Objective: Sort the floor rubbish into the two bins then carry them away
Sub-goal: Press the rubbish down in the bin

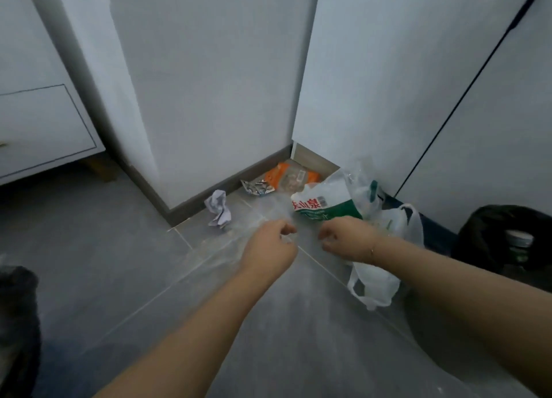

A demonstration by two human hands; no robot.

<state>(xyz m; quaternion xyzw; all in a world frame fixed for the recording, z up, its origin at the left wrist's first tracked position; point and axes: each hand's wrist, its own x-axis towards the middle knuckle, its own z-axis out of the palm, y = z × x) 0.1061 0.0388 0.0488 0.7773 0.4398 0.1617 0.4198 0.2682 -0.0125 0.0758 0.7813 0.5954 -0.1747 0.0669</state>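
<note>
Both hands reach out low over the grey tiled floor point(119, 278), fingers curled. The left hand point(270, 245) pinches a thin, clear plastic film point(227, 248), so transparent and motion-blurred that its edges are hard to trace. The right hand point(348, 237) has its fingers bent in as well, apparently on the same film, though what it grips cannot be made out for certain.

Just beyond the right hand lies a crumpled clear plastic wrapper with a red, white and green printed label point(328, 203). Under and beside the right wrist sits a white plastic carrier bag point(376, 281), partly covered by the forearm. Further right stands a bin lined with a black bag point(504, 233), its inside dark and unclear.

Beyond the left hand is a ball of crumpled white paper point(219, 208). Past both hands, in the wall corner, rest a small silver foil wrapper point(257, 186) and an orange snack packet point(291, 175). Far left, another dark shape point(18, 323) is cut off by the frame.
</note>
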